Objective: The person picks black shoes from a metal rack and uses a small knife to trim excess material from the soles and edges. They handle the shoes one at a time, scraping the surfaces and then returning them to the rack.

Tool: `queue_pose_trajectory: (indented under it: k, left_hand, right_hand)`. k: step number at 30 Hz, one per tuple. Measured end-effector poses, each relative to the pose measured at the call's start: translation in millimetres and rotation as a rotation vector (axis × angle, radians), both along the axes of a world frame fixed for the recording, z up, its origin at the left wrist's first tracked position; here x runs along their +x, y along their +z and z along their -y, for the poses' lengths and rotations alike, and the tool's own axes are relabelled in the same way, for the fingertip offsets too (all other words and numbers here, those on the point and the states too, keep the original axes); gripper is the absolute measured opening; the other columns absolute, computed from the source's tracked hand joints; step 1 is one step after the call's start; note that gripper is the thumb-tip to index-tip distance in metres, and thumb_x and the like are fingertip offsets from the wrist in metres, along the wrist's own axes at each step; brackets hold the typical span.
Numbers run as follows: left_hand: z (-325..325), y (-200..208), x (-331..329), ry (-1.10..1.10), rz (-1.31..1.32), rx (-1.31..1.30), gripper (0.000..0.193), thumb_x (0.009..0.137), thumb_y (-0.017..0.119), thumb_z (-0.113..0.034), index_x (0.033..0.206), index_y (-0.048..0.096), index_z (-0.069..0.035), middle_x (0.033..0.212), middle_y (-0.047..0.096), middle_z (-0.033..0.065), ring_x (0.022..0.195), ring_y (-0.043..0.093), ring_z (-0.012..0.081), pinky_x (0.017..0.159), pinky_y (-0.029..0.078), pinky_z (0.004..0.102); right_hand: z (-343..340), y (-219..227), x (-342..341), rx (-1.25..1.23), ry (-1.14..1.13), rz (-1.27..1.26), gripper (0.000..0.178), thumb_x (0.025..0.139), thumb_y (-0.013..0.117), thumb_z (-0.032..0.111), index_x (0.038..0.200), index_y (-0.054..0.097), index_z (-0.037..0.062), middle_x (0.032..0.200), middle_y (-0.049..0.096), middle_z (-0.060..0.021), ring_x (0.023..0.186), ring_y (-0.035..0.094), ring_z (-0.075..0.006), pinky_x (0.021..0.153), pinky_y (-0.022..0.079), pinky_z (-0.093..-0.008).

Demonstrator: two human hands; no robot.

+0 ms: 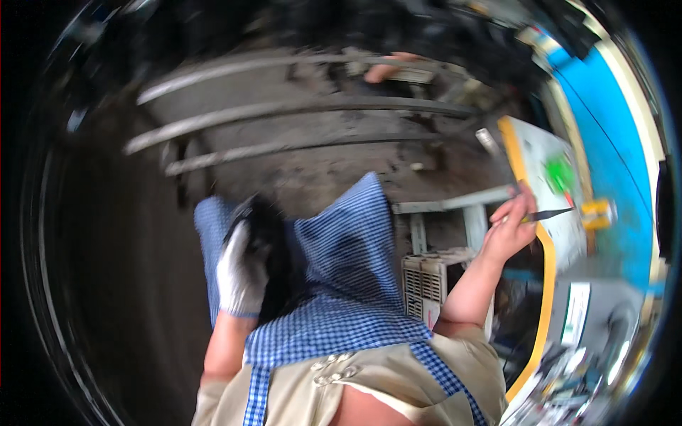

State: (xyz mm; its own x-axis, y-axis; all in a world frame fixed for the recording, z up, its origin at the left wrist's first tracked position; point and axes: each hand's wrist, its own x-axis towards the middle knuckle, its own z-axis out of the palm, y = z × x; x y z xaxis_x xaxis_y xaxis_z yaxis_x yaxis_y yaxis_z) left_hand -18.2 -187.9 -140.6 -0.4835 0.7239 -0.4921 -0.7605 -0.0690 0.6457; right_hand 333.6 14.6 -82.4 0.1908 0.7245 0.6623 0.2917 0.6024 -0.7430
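Floor: grey concrete, stained, taking up the upper middle of the view.

Bars: three long grey metal lengths lying across the floor, roughly parallel, bending with the lens.

Apron: blue-and-white check cloth, hanging down the person's front and covering the lap; a peak of it is rising at the centre.

Board: pale panel with a yellow edge and a green patch, standing at the right beside a blue wall.

Crate: whitish slatted plastic box, sitting just right of the apron, below a pale frame.

Left hand: wearing a white glove, fingers closing around a dark object held against the apron's left side; what the object is cannot be told.

Right hand: bare, raised at the right near the board's yellow edge, thumb and fingers pinching a thin dark tool whose pointed end is sticking out to the right.

Another person's hand: resting far off at the top, by the uppermost bar.
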Motion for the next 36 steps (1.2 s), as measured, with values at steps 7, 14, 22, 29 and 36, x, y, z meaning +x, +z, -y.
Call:
queue_pose_trajectory:
  k: [7, 14, 22, 29, 36]
  left_hand:
    - [-8, -21, -9, -0.001, -0.056, -0.004, 0.036, 0.098, 0.063, -0.025, 0.127, 0.064, -0.005, 0.117, 0.07, 0.0057, 0.1, 0.065, 0.0133, 0.082, 0.051, 0.0245]
    - [-13, -12, 0, -0.09, -0.063, 0.07, 0.04, 0.099, 0.059, -0.03, 0.13, 0.063, -0.005, 0.122, 0.068, 0.0068, 0.107, 0.064, 0.0163, 0.091, 0.05, 0.0272]
    - [-5, 0, 2, -0.03, 0.009, 0.047, 0.036, 0.1, 0.057, -0.019, 0.133, 0.059, -0.003, 0.125, 0.066, 0.0043, 0.108, 0.062, 0.0151, 0.095, 0.047, 0.0267]
    - [13, -12, 6, 0.067, -0.11, 0.055, 0.029, 0.099, 0.06, -0.02, 0.123, 0.06, -0.005, 0.104, 0.065, 0.0034, 0.087, 0.061, 0.0123, 0.069, 0.047, 0.0244]
    - [18, 0, 9, 0.117, -0.034, -0.124, 0.029, 0.1, 0.058, -0.016, 0.125, 0.06, -0.002, 0.118, 0.066, 0.0073, 0.107, 0.064, 0.0168, 0.095, 0.051, 0.0306]
  right_hand:
    - [-46, 78, 145, 0.188, -0.705, -0.033, 0.022, 0.098, 0.064, 0.02, 0.112, 0.072, 0.0046, 0.084, 0.067, -0.0002, 0.055, 0.047, -0.0038, 0.05, 0.038, -0.0212]
    - [-96, 53, 221, -0.078, -0.71, 0.156, 0.028, 0.096, 0.068, 0.026, 0.111, 0.071, 0.0034, 0.09, 0.071, -0.0036, 0.082, 0.063, -0.0137, 0.08, 0.051, -0.0314]
    - [-14, 1, 4, -0.244, 0.118, 0.08, 0.023, 0.107, 0.044, 0.02, 0.101, 0.059, 0.004, 0.093, 0.059, -0.0009, 0.061, 0.04, -0.0032, 0.055, 0.034, -0.0186]
    - [86, -42, -165, -0.162, 0.847, 0.64, 0.035, 0.095, 0.063, 0.013, 0.13, 0.062, 0.0132, 0.094, 0.068, -0.0082, 0.065, 0.068, -0.0225, 0.054, 0.054, -0.0352]
    - [100, -48, -199, 0.057, 0.705, 0.965, 0.037, 0.089, 0.07, 0.014, 0.126, 0.066, 0.0141, 0.074, 0.058, -0.0019, 0.057, 0.061, -0.0156, 0.047, 0.049, -0.0299]
